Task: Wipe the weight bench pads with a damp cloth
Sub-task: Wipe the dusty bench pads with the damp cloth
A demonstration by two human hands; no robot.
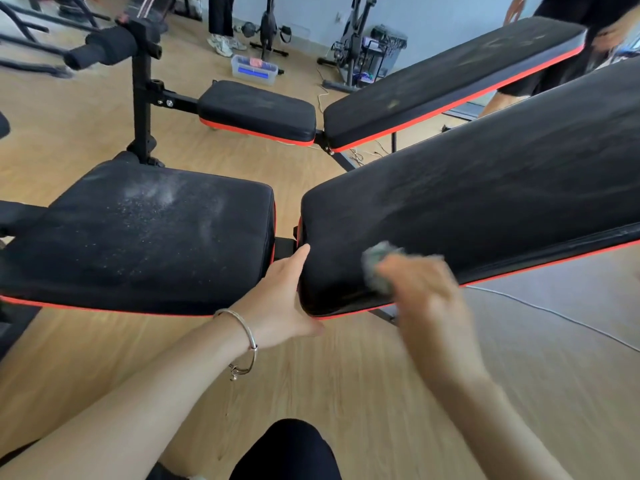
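Risk first: the right hand point(422, 289), lower centre-right of the frame, is gripping a balled grey-green cloth point(379, 268) & pressing it on the near corner of the backrest pad point(485, 202). It's motion-blurred, so prob. moving fast. Working that close to the edge, the cloth could be slipping off the corner & missing the red piping, or just smearing grime w/o lifting it. The backrest is sitting tilted, so hard pressure could be rocking it (likely why the left hand point(287, 296) is clamping the pad's end at centre frame, thumb hooked under the corner, fingers going into the gap). Those fingers could be getting pinched btwn the two pads if it shifts. The seat pad point(138, 237), centre-left, is looking untouched: white dusty specks are spreading across its black cover. The backrest is showing faint dull streaks, no clear wet sheen. A second bench point(433, 84) is standing at upper centre.
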